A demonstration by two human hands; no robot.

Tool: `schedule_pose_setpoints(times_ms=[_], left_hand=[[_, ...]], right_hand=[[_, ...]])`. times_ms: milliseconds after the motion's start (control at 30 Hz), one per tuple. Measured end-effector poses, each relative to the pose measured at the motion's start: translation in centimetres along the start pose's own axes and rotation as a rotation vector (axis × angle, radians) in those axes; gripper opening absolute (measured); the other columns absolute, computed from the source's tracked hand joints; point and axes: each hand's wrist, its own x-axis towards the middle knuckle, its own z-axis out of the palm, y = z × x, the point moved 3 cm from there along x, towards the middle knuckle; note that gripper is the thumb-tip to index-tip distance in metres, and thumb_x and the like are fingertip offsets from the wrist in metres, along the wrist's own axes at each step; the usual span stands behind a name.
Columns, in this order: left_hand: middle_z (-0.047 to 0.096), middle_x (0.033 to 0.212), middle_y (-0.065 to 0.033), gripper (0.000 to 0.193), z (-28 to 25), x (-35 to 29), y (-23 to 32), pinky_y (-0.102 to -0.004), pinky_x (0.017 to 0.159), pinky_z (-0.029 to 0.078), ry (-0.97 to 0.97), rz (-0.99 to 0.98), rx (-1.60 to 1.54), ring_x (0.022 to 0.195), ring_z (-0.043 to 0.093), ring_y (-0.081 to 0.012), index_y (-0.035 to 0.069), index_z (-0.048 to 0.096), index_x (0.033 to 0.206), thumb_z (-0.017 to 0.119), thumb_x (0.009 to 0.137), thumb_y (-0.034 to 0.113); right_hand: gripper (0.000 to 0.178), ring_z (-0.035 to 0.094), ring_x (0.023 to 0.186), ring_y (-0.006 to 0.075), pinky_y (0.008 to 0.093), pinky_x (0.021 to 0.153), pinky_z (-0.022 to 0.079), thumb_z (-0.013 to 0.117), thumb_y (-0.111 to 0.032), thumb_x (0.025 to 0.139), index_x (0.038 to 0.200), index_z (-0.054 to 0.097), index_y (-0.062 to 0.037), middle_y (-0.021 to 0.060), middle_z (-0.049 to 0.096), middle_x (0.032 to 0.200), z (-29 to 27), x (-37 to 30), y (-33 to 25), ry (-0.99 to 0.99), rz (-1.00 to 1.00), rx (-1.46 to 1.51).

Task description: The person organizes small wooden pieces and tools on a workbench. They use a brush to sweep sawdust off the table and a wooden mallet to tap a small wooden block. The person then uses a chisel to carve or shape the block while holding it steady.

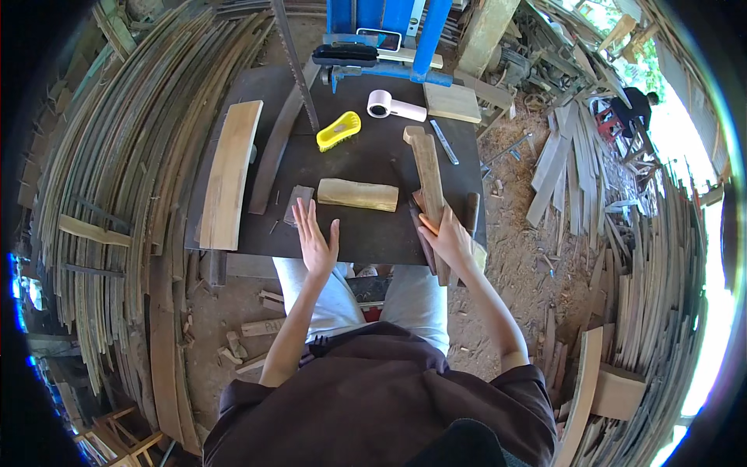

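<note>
My left hand (314,243) is raised over the table's near edge, fingers stretched out and nothing in it. Just beyond its fingertips lies a small dark wood block (299,204). My right hand (451,240) is closed around the lower part of a long piece of wood (425,165) with a hooked far end. A slim orange thing (428,224) shows by that hand's thumb; its kind is unclear. Between the hands, farther off, a short pale wood billet (358,194) lies across the dark tabletop (350,237). Narrow dark pieces lie beside the long wood, partly hidden.
On the table are a yellow brush (339,131), a pale handheld device (395,106), a metal rule (444,142), boards (230,175) and a blue machine frame (389,47) with an upright blade (294,66). Timber stacks (148,132) flank me. A person (636,109) is at far right.
</note>
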Motion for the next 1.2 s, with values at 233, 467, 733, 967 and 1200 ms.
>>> schedule_pose_setpoints(times_ms=[233, 467, 733, 967, 1200], left_hand=[[0.023, 0.151, -0.0233, 0.063, -0.6, -1.0, 0.3, -0.0498, 0.111, 0.026, 0.011, -0.014, -0.003, 0.14, 0.018, -0.0447, 0.001, 0.031, 0.142, 0.059, 0.091, 0.026], [0.027, 0.15, -0.0208, 0.063, -0.5, -0.4, 0.2, -0.0506, 0.112, 0.025, 0.043, -0.011, 0.062, 0.14, 0.02, -0.0431, 0.002, 0.033, 0.141, 0.061, 0.09, 0.026], [0.028, 0.149, -0.0207, 0.062, 0.0, -0.3, 0.4, -0.051, 0.112, 0.026, -0.002, -0.034, 0.068, 0.139, 0.021, -0.0429, 0.002, 0.034, 0.14, 0.06, 0.09, 0.027], [0.029, 0.148, -0.0204, 0.063, -0.1, -0.1, 0.4, -0.0508, 0.111, 0.028, -0.012, -0.032, 0.061, 0.139, 0.022, -0.0438, 0.003, 0.034, 0.14, 0.062, 0.088, 0.023], [0.03, 0.148, -0.0196, 0.063, -0.2, -0.2, 0.5, -0.0509, 0.111, 0.029, -0.025, -0.051, 0.065, 0.139, 0.023, -0.0436, 0.004, 0.034, 0.141, 0.062, 0.088, 0.023]], right_hand=[[0.048, 0.065, 0.08, 0.0383, 0.0427, 0.068, 0.05, 0.074, -0.032, 0.076, 0.104, 0.058, 0.0039, 0.0222, 0.066, 0.082, -2.0, 0.2, 2.0, 0.029, -0.024, 0.226], [0.033, 0.06, 0.066, 0.0128, 0.0323, 0.061, 0.047, 0.076, -0.027, 0.074, 0.088, 0.065, 0.0008, 0.0117, 0.064, 0.071, -8.0, 1.9, 2.6, 0.141, 0.005, 0.364], [0.046, 0.065, 0.075, 0.0411, 0.0491, 0.066, 0.05, 0.067, -0.043, 0.079, 0.094, 0.058, -0.0007, 0.0243, 0.065, 0.078, -11.3, 16.5, 6.0, 0.329, 0.013, -0.195], [0.044, 0.066, 0.071, 0.0402, 0.0509, 0.064, 0.053, 0.065, -0.038, 0.078, 0.103, 0.055, -0.0032, 0.023, 0.066, 0.076, -5.4, 23.9, 9.0, 0.335, -0.03, -0.368], [0.047, 0.066, 0.074, 0.0418, 0.0524, 0.066, 0.052, 0.063, -0.046, 0.08, 0.098, 0.059, -0.003, 0.023, 0.067, 0.078, -2.8, 25.3, 10.2, 0.314, 0.043, -0.352]])
